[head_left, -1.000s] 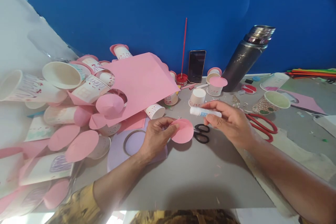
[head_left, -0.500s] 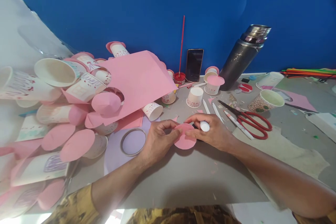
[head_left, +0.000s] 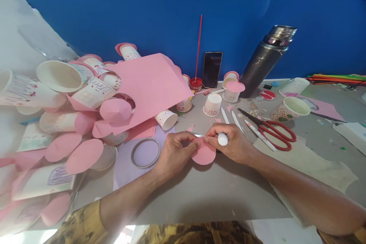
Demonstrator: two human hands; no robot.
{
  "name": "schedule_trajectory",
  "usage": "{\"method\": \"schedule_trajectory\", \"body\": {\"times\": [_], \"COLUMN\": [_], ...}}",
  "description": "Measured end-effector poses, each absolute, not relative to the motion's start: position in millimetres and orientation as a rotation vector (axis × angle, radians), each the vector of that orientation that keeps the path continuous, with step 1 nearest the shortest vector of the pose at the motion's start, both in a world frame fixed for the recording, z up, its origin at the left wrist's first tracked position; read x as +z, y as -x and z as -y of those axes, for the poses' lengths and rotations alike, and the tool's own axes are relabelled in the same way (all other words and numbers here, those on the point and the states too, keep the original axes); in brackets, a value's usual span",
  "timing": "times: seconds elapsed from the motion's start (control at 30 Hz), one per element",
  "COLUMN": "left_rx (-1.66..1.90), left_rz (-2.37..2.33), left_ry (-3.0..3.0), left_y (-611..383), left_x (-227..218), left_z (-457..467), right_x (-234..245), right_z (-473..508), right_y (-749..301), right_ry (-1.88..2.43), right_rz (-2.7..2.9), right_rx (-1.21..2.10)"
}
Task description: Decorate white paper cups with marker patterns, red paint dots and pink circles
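Observation:
Between both hands is a small pink paper circle [head_left: 203,154], held just above the grey table. My left hand [head_left: 178,150] pinches its upper left edge between thumb and fingers. With thumb and index finger, my right hand [head_left: 230,141] grips the upper right edge. A white round-ended tube [head_left: 222,139] also sticks out from the right hand's fingers; its kind is not clear. Part of a shiny thing shows behind the circle's top edge, mostly hidden. Beyond the hands, a small white paper cup [head_left: 212,105] stands upside down.
Decorated paper cups with pink paper pieces [head_left: 84,156] are heaped at left, beside a large pink sheet [head_left: 154,84]. A tape ring [head_left: 145,153] lies on purple paper. Red-handled scissors [head_left: 277,133], markers [head_left: 260,135], a dark flask [head_left: 263,68] and a phone [head_left: 212,69] are further right and back.
The pink circle has tilted and shifted slightly down and right. My right thumb has moved from the circle's middle up to its top edge.

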State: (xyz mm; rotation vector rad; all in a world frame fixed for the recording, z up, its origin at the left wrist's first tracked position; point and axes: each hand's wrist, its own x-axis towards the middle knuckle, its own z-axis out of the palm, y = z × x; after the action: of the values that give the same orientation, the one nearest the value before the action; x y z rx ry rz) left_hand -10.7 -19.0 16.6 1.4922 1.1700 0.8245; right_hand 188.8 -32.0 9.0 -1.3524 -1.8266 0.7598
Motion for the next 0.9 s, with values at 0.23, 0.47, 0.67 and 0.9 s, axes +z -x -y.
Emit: {"method": "schedule_trajectory", "body": {"times": [0.23,0.47,0.67,0.9], "left_rx": [0.807,0.793,0.719,0.682], "left_rz": [-1.211,-1.205,-1.213,-1.128], "left_ry": [-1.474,-1.503,-1.576,-1.519], "left_y": [13.8,14.2,12.2,14.5], "left_x": [15.6,16.1,18.5,12.4], "left_z": [14.4,16.3,16.6,14.8], "right_x": [19.4,12.4,3.2,8.2], "right_z": [31.9,31.4,32.6,34.9], "right_y": [-194.1,-191.6,-188.5,-186.7], "right_ry": [1.41,1.374,1.342,1.323], "right_rz": [1.818,1.906,1.892,1.902], "right_rx": [0.849,0.699,0.624,0.71]}}
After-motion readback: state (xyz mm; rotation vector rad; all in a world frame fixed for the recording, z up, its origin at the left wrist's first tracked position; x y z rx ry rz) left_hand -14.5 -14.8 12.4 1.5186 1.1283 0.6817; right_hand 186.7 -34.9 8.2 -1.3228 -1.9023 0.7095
